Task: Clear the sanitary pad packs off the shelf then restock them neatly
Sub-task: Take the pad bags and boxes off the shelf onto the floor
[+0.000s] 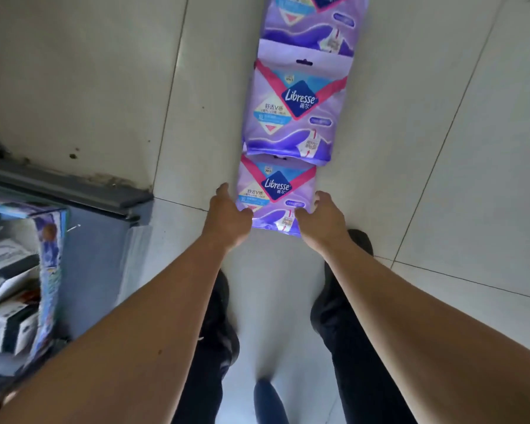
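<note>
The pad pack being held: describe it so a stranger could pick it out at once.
On the pale tiled floor lies a row of three purple Libresse packs running away from the person. The held pack is the nearest one, its top edge tucked under the middle pack. It alone has the left hand and right hand gripping its sides.

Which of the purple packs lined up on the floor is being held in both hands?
The nearest pack, at the person's end of the row. The left hand and right hand grip its two sides; the middle pack and far pack lie untouched.
</note>
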Tool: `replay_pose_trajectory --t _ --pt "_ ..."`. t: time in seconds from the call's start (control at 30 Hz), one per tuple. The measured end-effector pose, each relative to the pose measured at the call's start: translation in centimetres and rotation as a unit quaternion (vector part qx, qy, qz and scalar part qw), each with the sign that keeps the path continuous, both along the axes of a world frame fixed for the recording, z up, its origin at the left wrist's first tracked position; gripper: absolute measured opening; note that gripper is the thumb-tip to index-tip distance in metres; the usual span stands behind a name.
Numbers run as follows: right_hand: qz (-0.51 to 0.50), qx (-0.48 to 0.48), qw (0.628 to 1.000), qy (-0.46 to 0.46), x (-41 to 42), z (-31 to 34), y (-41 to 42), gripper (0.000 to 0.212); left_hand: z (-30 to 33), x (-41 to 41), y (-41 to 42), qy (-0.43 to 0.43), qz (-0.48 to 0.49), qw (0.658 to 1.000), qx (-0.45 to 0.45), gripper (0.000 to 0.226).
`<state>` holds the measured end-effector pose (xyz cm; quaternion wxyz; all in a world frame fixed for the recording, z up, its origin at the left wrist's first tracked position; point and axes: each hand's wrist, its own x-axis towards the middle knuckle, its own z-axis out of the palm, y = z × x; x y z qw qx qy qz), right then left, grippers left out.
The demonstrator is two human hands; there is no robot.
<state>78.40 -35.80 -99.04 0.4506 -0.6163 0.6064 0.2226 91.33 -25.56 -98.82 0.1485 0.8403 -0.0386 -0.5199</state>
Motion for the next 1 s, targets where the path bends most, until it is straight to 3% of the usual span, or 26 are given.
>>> replay_pose_trajectory --t 0.17,0.37,0.47,0.67,0.87,1.0 --pt "0.148 -0.039 0.985 -0.077 1.6 14.5 0.6 0.044 12.6 0.2 0.0 -0.097 0.027 0.993 -0.057 0.044" --pt "0.270 -0.111 0.933 -0.210 6.3 28.9 0.5 0.040 27.6 1.2 0.8 -0.229 0.169 0.951 -0.123 0.030" --pt "0.345 -0.123 0.885 -0.288 9.2 34.6 1.7 0.040 34.9 1.9 3.1 -0.305 0.234 0.913 -0.137 0.025" --pt "0.487 -0.095 0.753 -0.433 12.8 44.0 8.4 0.041 46.9 -0.2 12.2 -0.448 0.351 0.815 -0.109 0.021" --pt "0.562 -0.060 0.642 -0.518 13.4 50.0 18.7 0.044 53.3 -4.0 23.6 -0.521 0.458 0.719 -0.035 0.021" --pt "0.578 -0.038 0.602 -0.549 13.1 52.0 25.2 0.047 55.0 -5.9 29.0 -0.531 0.489 0.691 -0.007 0.019"
